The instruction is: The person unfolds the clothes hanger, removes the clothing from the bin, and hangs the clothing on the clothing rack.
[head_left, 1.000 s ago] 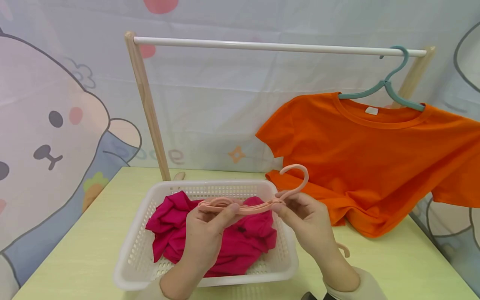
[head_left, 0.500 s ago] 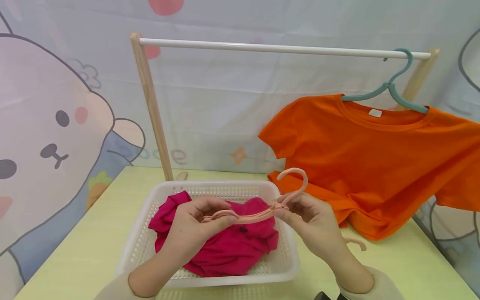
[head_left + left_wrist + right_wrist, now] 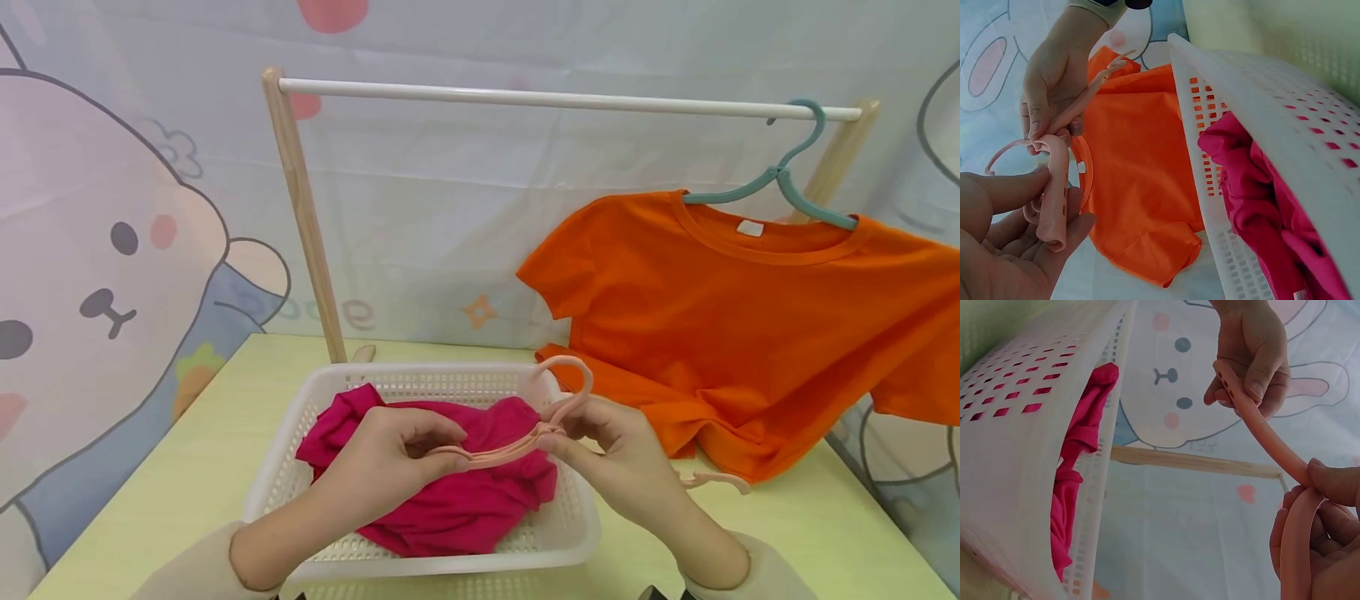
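Head cam: there's a white basket (image 3: 442, 567) full of holes on the table (image 3: 172, 483), nearer the left edge than the right, with crumpled magenta cloth (image 3: 450, 521) bunched up inside. Above its right half there's a pink hanger (image 3: 510, 454), smooth and slightly curved, hook pointing up. The left hand (image 3: 382, 454) is pinching one arm of it, the right hand (image 3: 618, 442) has it by the base of the hook, and the other arm pokes out past the right wrist. Orange tee (image 3: 720, 317) hangs on a teal hanger (image 3: 806, 204) over the table's right side.

Left wrist cam: same magenta stuff behind the basket wall, and a couple of slots show on the pink arm by the left thumb.

Right wrist cam: cloth shows through the basket holes, and those slots look dark near the tip. Both hands pinching here too.
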Demonstrator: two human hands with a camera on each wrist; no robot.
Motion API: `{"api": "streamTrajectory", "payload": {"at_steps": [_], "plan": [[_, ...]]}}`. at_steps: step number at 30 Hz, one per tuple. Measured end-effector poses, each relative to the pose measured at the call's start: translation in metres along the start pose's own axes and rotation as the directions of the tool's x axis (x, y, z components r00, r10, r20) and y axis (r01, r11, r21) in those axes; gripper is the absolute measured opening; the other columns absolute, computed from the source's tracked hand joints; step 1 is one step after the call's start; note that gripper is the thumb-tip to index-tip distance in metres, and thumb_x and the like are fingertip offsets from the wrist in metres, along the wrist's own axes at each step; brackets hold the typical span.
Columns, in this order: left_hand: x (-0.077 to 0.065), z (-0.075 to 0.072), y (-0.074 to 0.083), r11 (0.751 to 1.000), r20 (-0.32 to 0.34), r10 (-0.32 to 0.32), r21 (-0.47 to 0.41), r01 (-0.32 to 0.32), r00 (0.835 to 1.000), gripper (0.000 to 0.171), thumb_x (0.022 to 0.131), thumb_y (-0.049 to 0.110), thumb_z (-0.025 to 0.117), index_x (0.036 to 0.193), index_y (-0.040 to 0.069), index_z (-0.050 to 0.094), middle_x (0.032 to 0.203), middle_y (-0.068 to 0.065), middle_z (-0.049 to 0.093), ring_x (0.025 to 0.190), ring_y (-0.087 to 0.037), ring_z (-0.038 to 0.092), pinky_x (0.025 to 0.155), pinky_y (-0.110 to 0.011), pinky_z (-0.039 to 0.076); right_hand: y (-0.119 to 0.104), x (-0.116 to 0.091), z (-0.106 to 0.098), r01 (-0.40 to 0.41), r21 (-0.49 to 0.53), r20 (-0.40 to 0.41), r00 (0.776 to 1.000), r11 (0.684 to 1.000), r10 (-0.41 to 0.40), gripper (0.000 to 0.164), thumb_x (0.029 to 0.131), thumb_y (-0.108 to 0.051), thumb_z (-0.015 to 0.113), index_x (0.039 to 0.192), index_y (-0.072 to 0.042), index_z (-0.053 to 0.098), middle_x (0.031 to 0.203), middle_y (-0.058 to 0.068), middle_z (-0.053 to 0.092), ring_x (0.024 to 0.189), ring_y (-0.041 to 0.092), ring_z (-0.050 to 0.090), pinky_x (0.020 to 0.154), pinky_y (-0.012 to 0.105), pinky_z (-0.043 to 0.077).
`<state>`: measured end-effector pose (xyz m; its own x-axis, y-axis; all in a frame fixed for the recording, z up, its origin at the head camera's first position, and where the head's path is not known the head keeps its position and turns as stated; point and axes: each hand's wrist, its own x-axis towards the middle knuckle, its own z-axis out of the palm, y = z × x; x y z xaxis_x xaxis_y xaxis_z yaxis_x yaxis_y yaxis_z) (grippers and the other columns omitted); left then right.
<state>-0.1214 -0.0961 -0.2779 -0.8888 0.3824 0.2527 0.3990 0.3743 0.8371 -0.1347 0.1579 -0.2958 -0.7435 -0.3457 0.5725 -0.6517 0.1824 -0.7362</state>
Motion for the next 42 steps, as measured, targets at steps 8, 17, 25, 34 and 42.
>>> {"api": "streamTrajectory", "payload": {"at_steps": [8, 17, 25, 34, 42], "plan": [[0.0030, 0.0023, -0.0007, 0.973, 0.057, 0.137, 0.179, -0.145, 0.989, 0.011, 0.082, 0.011, 0.077, 0.092, 0.006, 0.075, 0.082, 0.004, 0.071, 0.072, -0.003, 0.060, 0.064, -0.021, 0.054, 0.0016, -0.0016, -0.0016, -0.002, -0.037, 0.032, 0.999, 0.999, 0.004, 0.011, 0.083, 0.001, 0.072, 0.088, -0.007, 0.065, 0.094, 0.006, 0.068, 0.081, 0.010, 0.065, 0.073, 0.023, 0.056], [0.0053, 0.0025, 0.0007, 0.952, 0.107, 0.178, 0.233, -0.199, 0.978, 0.008, 0.083, 0.007, 0.075, 0.090, 0.005, 0.076, 0.079, 0.003, 0.071, 0.066, -0.001, 0.055, 0.059, -0.020, 0.051, 0.0038, -0.0018, -0.0004, 0.017, -0.056, 0.071, 0.997, 0.998, -0.013, 0.013, 0.082, -0.001, 0.074, 0.088, -0.009, 0.065, 0.095, 0.004, 0.068, 0.078, 0.009, 0.061, 0.071, 0.022, 0.055], [0.0060, 0.0040, -0.0014, 0.939, 0.133, 0.198, 0.259, -0.227, 0.971, 0.005, 0.083, 0.005, 0.074, 0.087, 0.005, 0.077, 0.078, 0.002, 0.071, 0.066, 0.000, 0.057, 0.059, -0.018, 0.051, 0.0045, -0.0025, 0.0020, -0.023, -0.078, 0.063, 0.998, 0.997, 0.028, 0.013, 0.079, -0.003, 0.077, 0.084, -0.009, 0.066, 0.095, 0.004, 0.068, 0.082, 0.008, 0.061, 0.074, 0.022, 0.056], [0.0071, 0.0044, -0.0036, 0.943, 0.089, 0.205, 0.249, -0.221, 0.975, 0.004, 0.083, 0.005, 0.074, 0.084, 0.006, 0.077, 0.077, 0.003, 0.071, 0.063, 0.000, 0.052, 0.053, -0.019, 0.048, 0.0034, -0.0019, 0.0039, 0.012, -0.065, 0.047, 0.999, 0.998, -0.009, 0.010, 0.082, 0.000, 0.073, 0.086, -0.005, 0.066, 0.093, 0.009, 0.068, 0.084, 0.007, 0.062, 0.073, 0.021, 0.055], [0.0077, 0.0038, -0.0031, 0.970, 0.048, 0.149, 0.188, -0.156, 0.988, 0.003, 0.083, 0.010, 0.075, 0.086, 0.008, 0.077, 0.075, 0.005, 0.069, 0.062, -0.002, 0.052, 0.052, -0.020, 0.048, 0.0022, -0.0020, 0.0017, 0.002, -0.070, 0.031, 1.000, 0.998, 0.000, 0.011, 0.081, 0.000, 0.074, 0.084, -0.005, 0.065, 0.092, 0.007, 0.068, 0.083, 0.005, 0.061, 0.071, 0.020, 0.054]]}}
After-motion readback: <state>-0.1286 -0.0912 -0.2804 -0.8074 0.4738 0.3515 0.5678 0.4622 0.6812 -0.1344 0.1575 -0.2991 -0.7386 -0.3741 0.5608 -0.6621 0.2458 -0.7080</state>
